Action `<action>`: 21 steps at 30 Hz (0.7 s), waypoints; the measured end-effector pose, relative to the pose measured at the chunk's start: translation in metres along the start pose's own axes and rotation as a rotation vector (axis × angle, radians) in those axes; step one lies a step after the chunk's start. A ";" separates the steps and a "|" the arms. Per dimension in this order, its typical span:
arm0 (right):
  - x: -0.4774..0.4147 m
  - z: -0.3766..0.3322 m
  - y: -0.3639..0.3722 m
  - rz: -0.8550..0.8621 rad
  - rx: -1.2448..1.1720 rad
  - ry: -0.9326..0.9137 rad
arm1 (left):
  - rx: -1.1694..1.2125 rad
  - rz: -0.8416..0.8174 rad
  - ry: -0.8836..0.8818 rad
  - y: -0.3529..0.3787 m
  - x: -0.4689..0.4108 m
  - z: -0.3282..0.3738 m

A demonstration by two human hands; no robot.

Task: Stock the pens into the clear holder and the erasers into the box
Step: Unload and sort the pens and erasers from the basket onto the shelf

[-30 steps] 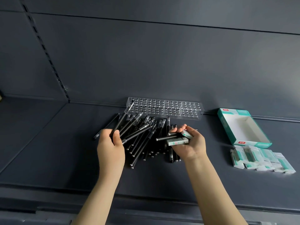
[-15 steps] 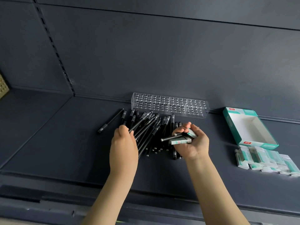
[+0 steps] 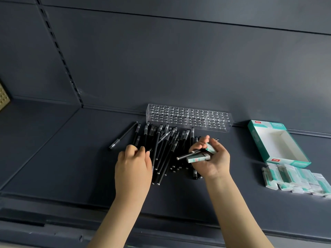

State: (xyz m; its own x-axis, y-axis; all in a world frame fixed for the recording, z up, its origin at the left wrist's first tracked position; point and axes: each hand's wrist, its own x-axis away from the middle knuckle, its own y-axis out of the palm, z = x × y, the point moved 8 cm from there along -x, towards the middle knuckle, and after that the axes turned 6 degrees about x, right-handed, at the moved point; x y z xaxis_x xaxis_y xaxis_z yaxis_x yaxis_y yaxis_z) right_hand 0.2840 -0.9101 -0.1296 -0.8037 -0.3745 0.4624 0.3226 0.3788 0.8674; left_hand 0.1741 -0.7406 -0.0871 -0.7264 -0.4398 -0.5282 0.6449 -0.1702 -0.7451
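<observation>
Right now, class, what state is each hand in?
Left hand: fingers curled round a pen from the pile.
Right hand: palm up, holds two erasers and a second pen.

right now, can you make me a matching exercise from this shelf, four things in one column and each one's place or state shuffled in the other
Things
1. holder
2. box
3. eraser row
4. right hand

Place or state
a. grips a pen and erasers
b. against the back wall, no pens in its holes
c. lined up just in front of the box
d. open, white inside, nothing in it

Pairs: 1-b, 2-d, 3-c, 4-a
</observation>
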 end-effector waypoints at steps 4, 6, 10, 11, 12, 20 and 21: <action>-0.004 0.005 -0.001 -0.027 0.012 0.013 | 0.061 -0.017 -0.027 0.006 -0.001 -0.011; -0.007 0.006 -0.002 -0.041 0.026 0.014 | 0.118 -0.032 -0.040 0.007 -0.002 -0.013; -0.009 0.007 -0.003 -0.051 0.041 0.006 | 0.171 -0.046 -0.058 0.007 -0.006 -0.012; -0.010 0.007 -0.003 -0.050 0.041 0.004 | 0.150 -0.045 -0.036 0.007 -0.008 -0.010; -0.010 0.007 -0.003 -0.047 0.040 0.002 | 0.127 -0.044 -0.016 0.007 -0.009 -0.007; -0.006 -0.002 0.000 -0.038 0.017 -0.061 | 0.240 0.015 0.068 -0.002 -0.017 0.010; -0.005 -0.003 0.001 -0.049 0.009 -0.067 | 0.316 -0.012 0.104 -0.003 -0.018 0.017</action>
State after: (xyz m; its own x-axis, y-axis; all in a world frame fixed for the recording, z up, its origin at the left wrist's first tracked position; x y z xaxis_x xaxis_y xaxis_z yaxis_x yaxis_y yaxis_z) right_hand 0.2901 -0.9099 -0.1307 -0.8504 -0.3354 0.4054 0.2773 0.3692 0.8870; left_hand 0.1889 -0.7467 -0.0682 -0.7442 -0.3467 -0.5710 0.6662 -0.4473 -0.5967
